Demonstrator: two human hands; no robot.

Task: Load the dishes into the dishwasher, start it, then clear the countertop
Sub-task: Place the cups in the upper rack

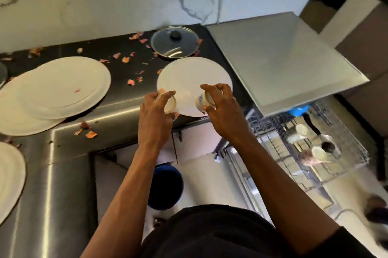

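My left hand grips a small cream cup over the near edge of a white plate on the dark countertop. My right hand grips a second small cup with a blue pattern, tilted on its side above the same plate. To the right, the dishwasher's wire rack is pulled out and holds a few cups and a dark utensil. Two overlapping white plates lie at the left, and another plate shows at the far left edge.
A pan with a glass lid stands behind the plate. Pink petal-like scraps litter the counter. A steel machine hood rises at the right. A blue bucket sits on the floor below the counter.
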